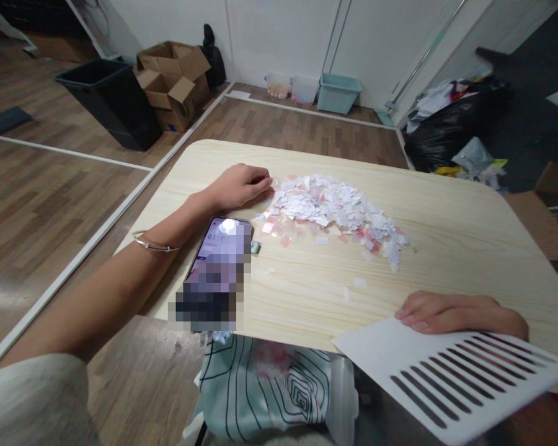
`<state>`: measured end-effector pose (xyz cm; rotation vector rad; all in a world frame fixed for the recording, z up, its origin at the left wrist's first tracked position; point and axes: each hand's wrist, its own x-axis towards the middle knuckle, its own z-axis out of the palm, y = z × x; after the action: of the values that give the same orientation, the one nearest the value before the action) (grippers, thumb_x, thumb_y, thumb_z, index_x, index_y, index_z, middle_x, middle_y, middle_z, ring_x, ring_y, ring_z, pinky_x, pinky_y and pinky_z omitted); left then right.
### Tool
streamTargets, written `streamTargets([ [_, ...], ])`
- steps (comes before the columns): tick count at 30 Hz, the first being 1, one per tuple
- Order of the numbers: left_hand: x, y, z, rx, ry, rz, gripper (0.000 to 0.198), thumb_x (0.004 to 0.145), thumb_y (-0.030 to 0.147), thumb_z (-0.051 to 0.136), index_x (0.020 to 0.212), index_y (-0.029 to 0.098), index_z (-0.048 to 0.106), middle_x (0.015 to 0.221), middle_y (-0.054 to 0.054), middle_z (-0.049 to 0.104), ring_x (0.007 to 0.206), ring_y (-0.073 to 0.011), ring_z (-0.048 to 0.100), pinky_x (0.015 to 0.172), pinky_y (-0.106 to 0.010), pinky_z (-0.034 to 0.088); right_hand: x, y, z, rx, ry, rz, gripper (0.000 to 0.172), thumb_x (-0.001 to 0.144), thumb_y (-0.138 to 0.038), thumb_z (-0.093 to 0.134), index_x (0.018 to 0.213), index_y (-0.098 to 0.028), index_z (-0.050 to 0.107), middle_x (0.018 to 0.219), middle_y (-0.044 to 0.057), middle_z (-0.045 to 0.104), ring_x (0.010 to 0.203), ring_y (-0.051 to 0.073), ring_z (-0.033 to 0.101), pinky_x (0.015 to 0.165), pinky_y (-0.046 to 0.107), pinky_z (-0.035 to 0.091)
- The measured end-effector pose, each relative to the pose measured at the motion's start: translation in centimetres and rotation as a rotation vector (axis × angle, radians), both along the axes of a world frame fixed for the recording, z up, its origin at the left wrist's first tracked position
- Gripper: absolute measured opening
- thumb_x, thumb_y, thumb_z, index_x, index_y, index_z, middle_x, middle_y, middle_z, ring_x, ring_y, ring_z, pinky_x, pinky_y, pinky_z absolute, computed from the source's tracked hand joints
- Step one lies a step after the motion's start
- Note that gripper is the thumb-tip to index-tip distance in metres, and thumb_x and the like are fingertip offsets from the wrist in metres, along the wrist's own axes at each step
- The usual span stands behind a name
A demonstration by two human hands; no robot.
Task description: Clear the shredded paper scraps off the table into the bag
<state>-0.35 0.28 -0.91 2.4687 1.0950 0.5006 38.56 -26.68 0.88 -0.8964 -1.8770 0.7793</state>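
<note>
Your left hand (245,186) curls loosely at the left end of the paper scraps (335,203) on the table (456,241) — can't tell if it's pinching any. Right hand (460,313) at slotted white sheet (382,348), partly hidden — hold unclear.

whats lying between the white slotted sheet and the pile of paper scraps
In the head view, a couple of small loose white scraps lie there on the otherwise bare tabletop, between the white slotted sheet and the pile.
</note>
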Motion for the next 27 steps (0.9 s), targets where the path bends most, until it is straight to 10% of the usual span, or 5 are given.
streamTargets([
  [27, 0.0, 0.0, -0.1, 0.004, -0.032, -0.001, 0.036, 0.102, 0.044, 0.054, 0.075, 0.023, 0.061, 0.066, -0.003, 0.062, 0.062, -0.0192, 0.052, 0.065, -0.036, 0.034, -2.3, -0.7, 0.7, -0.022, -0.092, -0.024, 0.027, 0.107, -0.057, 0.079, 0.107, -0.036, 0.096, 0.084, 0.004, 0.093, 0.068, 0.03, 0.091, 0.066, 0.031, 0.077],
])
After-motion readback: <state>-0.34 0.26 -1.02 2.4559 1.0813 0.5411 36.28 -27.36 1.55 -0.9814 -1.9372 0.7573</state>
